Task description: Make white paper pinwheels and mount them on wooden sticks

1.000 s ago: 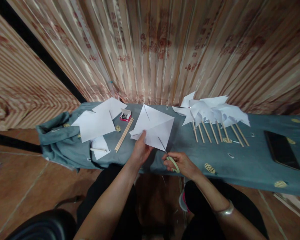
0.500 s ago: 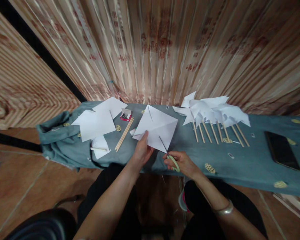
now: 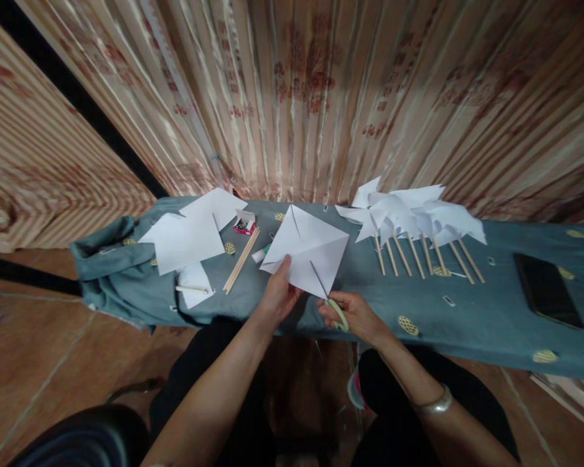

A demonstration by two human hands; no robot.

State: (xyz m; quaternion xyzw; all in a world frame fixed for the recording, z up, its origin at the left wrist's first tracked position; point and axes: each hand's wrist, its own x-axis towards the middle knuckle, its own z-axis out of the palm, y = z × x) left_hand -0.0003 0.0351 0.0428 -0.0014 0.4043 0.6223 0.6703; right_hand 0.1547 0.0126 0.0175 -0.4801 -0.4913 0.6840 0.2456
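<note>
Two hands | left hand (image 3: 277,298) fingers pinch paper (image 3: 311,246) | right hand (image 3: 357,318) fingers grip scissors (image 3: 321,285) | pinwheels (image 3: 409,217), sticks (image 3: 242,259) flanking

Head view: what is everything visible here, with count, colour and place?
creased paper square: one, white, above the cloth's middle
scissors: one pair, green handles, at the square's near edge
pinwheels: several, white, wooden sticks, right of the square
paper sheets: a few, white, left end
loose sticks: small bundle, wooden, beside the sheets
small box: one, red-white, behind the sticks
dark slab: one, black, far right
cloth: one, grey-blue, under all these
curtain: one, striped beige, behind
left hand: grip on the square
right hand: grip on the scissors
</note>
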